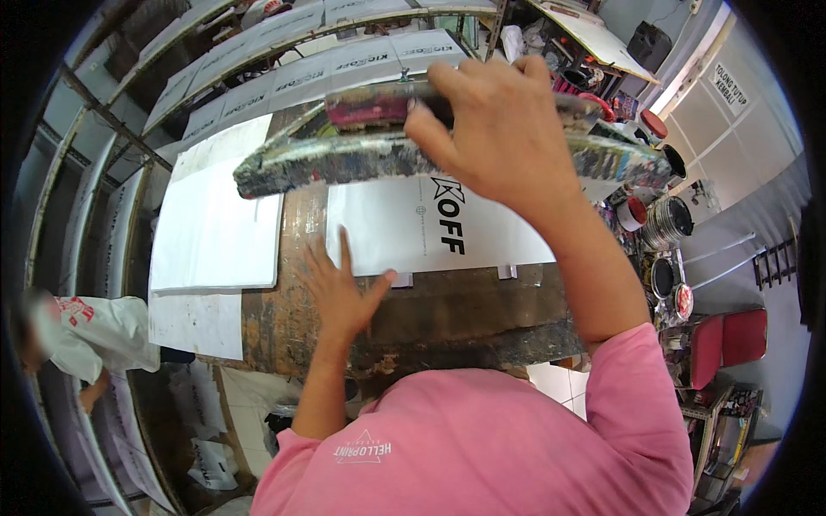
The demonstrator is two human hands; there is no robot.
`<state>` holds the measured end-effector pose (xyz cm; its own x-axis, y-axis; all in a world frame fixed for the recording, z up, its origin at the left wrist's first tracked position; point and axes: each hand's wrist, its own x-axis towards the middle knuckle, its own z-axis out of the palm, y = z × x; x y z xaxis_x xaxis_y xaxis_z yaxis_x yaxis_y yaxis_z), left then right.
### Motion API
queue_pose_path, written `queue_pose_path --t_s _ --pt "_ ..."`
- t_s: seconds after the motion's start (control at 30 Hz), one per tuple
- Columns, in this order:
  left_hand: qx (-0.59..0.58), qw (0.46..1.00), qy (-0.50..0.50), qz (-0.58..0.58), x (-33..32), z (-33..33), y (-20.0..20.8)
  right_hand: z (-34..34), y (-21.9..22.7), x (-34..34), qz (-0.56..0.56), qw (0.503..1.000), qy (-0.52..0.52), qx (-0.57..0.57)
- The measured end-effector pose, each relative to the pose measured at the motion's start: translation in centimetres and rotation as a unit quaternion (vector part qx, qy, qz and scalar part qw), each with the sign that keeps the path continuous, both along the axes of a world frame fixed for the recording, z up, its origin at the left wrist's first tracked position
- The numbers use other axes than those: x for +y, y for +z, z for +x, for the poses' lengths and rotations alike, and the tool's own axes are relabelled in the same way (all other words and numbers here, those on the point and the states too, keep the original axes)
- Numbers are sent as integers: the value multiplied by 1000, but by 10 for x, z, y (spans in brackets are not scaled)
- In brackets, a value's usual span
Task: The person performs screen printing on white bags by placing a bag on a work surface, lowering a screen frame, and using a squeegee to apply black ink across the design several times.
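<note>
My right hand [508, 129] is closed around a squeegee [370, 112] with a pink-stained, ink-smeared bar. Just below it, the paint-crusted near bar of a screen printing frame [318, 163] is raised over the table; whether my palm also bears on that bar cannot be told. Under the frame lies a white sheet [379, 228] with bold black lettering, its far part hidden. My left hand [344, 297], fingers spread and empty, hovers at or touches the sheet's near left corner. Two small pale tabs [508, 272] sit along the sheet's near edge.
A stack of white sheets [215, 215] lies left on the worn brown table [447, 322]. Racks with printed sheets [292, 82] stand behind and left. Ink cans [669, 219] and a red chair [723, 344] are at right. Another person [112, 335] is at the left.
</note>
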<state>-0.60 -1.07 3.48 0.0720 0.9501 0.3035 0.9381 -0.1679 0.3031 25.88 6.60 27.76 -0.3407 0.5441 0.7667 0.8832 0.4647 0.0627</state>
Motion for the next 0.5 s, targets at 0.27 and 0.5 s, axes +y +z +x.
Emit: queue_pose_path --t_s 0.27,0.5 --pt "111 980 14 -164 -16 20 -40 -16 71 9 -61 998 -4 12" --pt "105 975 14 -195 -10 22 -28 -20 79 26 -143 985 -91 25"
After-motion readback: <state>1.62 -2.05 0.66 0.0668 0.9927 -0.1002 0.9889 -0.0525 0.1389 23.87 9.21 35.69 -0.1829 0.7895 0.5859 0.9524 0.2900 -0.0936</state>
